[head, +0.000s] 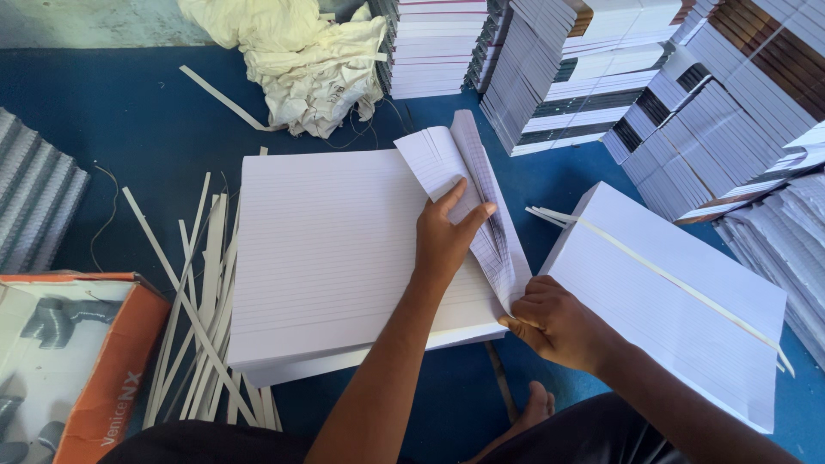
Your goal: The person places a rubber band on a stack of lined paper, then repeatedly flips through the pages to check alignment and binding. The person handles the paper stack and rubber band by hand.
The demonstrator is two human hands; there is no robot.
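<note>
A large stack of ruled sheets [335, 249] is laid on the blue floor [129, 120]; a few sheets [481, 198] at its right edge are lifted and counted, most left. They are pressed by the left hand [445, 236], pinched by the right hand [559, 322]. Right of the stack a second pile [670, 301] is set; left, paper strips [202, 309].

Both forearms were bare, without sleeves, watch or rings; dark clothing [593, 430] covered the lap, and one foot [534, 406] was bare.
</note>
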